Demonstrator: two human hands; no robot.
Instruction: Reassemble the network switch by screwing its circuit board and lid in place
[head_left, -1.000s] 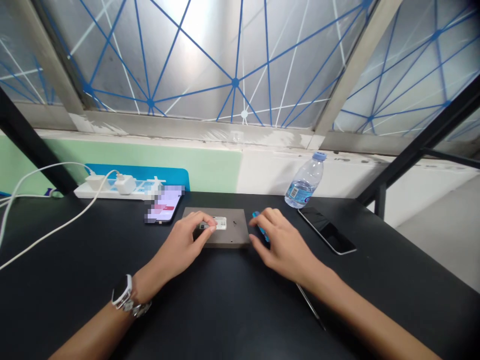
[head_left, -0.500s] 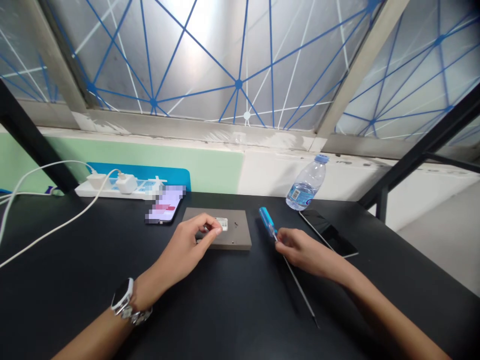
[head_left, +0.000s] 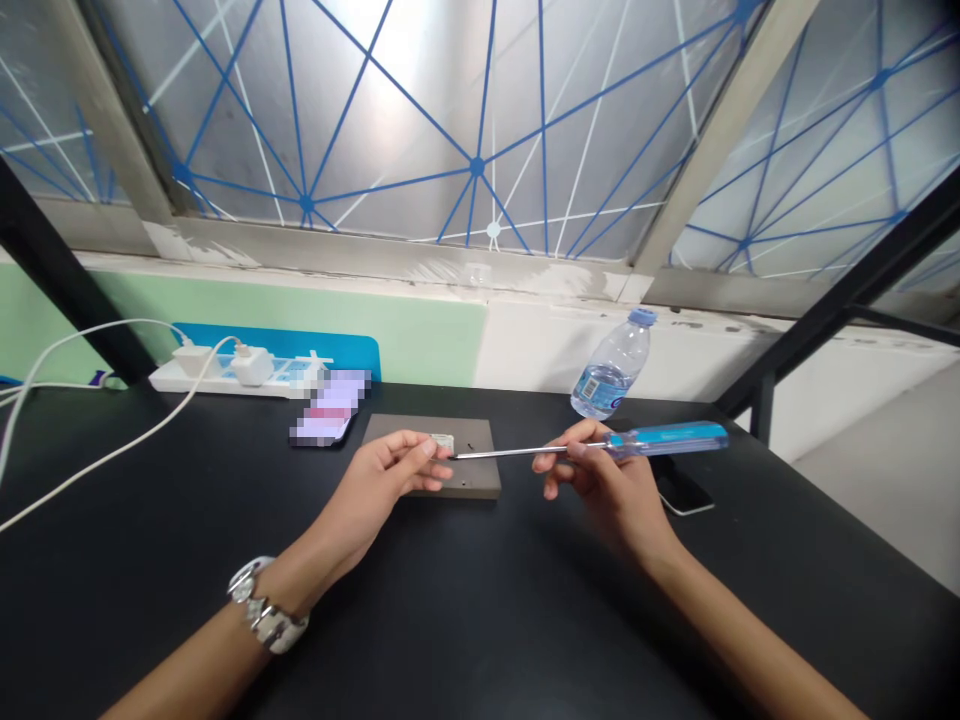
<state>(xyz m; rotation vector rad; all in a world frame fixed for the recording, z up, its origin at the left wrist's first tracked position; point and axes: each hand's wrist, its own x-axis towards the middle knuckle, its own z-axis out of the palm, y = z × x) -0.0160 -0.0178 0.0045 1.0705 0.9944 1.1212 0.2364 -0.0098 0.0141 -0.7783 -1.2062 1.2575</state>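
Fingers of the left hand [head_left: 394, 468] were drawn nearly together, thumb against forefinger, the others loosely curled; whether they had hold of something small could not be told. Just beside them, touching or almost so, lay the tip of the screwdriver [head_left: 666, 438]. Fingers of the right hand [head_left: 619, 495] were closed lightly around it where shaft met handle, lower ones hanging partly free, with the handle jutting out to their right. Half a second earlier the tip had pointed back toward the person and the handle away; now the tool had swung crosswise, nearly level, its tip brought to the left fingers. That turn, by my judgement, joined both hands in one fine piece of work at the tip. Beneath the left fingers and the shaft sat a grey box [head_left: 481, 473], flat on the table [head_left: 487, 610]; those fingers hid part of its label [head_left: 445, 441]. A dark phone [head_left: 681, 490] lay partly behind the right hand, close enough to be knocked, I judged. Beyond the right fingers a bottle [head_left: 615, 365] stood near the wall. Past the left fingers were a lit phone [head_left: 328, 415] and a power strip [head_left: 214, 385], its cable [head_left: 120, 475] well apart from both hands.
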